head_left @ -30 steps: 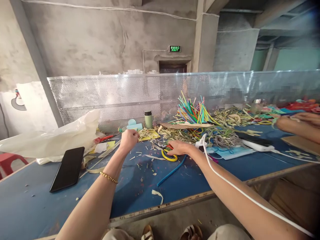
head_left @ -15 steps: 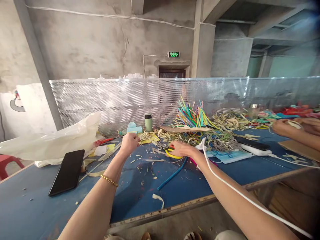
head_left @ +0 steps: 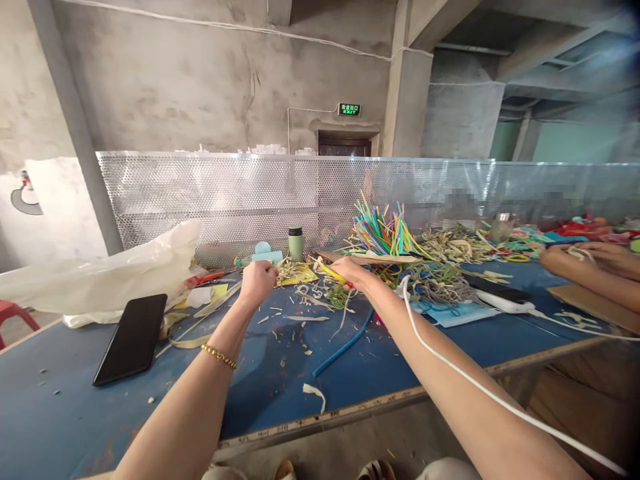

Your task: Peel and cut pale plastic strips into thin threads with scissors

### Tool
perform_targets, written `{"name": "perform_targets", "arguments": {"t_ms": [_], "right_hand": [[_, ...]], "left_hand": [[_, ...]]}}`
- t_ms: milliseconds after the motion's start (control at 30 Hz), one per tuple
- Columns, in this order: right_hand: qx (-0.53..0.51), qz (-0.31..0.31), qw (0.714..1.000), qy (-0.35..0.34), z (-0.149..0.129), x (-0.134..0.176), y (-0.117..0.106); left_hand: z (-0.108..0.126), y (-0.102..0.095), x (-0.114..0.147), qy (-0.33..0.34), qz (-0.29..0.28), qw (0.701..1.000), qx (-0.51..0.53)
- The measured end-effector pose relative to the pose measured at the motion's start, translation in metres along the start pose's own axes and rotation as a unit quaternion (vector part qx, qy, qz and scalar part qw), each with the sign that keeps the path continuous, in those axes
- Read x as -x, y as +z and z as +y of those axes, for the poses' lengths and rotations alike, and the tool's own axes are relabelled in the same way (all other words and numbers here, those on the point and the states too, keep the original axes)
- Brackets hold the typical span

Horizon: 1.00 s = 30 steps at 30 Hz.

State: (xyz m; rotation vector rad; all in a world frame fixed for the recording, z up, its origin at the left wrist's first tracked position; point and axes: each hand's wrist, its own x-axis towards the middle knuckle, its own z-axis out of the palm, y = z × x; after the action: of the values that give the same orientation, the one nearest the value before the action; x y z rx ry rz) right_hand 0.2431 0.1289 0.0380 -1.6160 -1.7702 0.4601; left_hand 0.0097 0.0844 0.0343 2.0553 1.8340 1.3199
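My left hand [head_left: 257, 283] is closed in a fist above the blue table, left of the green tumbler [head_left: 296, 245]. Whatever is between its fingertips is too small to make out. Across from it, my right hand [head_left: 354, 272] has its fingers closed around yellow-and-red-handled scissors [head_left: 331, 271], raised a little and pointing left. The fingers partly cover the handles. Below the scissors lie pale curled scraps and a green tangle of strips [head_left: 338, 297]. A blue tube [head_left: 343, 344] rests on the table nearer to me. Behind my right hand stands a bundle of coloured tubes [head_left: 383, 230].
A black phone [head_left: 131, 340] and a large cream plastic bag [head_left: 100, 277] are at left. A white cable [head_left: 453, 363] crosses over my right forearm. At right, another person's hands [head_left: 590, 263] work near a cardboard piece [head_left: 593, 303]. A perforated metal screen [head_left: 225, 200] stands behind.
My right hand has lifted the scissors off the scraps and moved slightly up and left, uncovering the green tangle. My left hand stays closed in nearly the same place.
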Motion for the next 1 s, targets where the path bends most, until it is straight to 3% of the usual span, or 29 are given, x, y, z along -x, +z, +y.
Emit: {"name": "perform_targets", "arguments": {"t_ms": [200,400,500,667,767,1000], "right_hand": [[0.081,-0.027,0.994,0.071,-0.028,-0.048,0.046],[0.16,-0.005,0.985,0.056,-0.022,-0.052,0.071],[0.168,-0.011,0.986,0.016,-0.024,-0.052,0.058],[0.132,-0.06,0.988,-0.048,-0.033,-0.042,0.008],[0.119,-0.102,0.986,-0.058,-0.024,-0.025,-0.013],[0.149,-0.11,0.98,-0.071,0.019,-0.007,-0.01]], "left_hand": [[0.001,0.0,0.001,0.005,-0.002,1.0,0.014],[0.003,0.003,0.002,0.018,-0.016,1.0,0.014],[0.003,0.006,0.003,0.028,-0.024,0.999,0.01],[0.004,0.012,0.006,0.027,-0.038,0.999,-0.009],[0.006,0.017,0.01,0.037,-0.049,0.998,-0.019],[0.005,0.027,0.015,0.065,-0.09,0.993,-0.032]]}}
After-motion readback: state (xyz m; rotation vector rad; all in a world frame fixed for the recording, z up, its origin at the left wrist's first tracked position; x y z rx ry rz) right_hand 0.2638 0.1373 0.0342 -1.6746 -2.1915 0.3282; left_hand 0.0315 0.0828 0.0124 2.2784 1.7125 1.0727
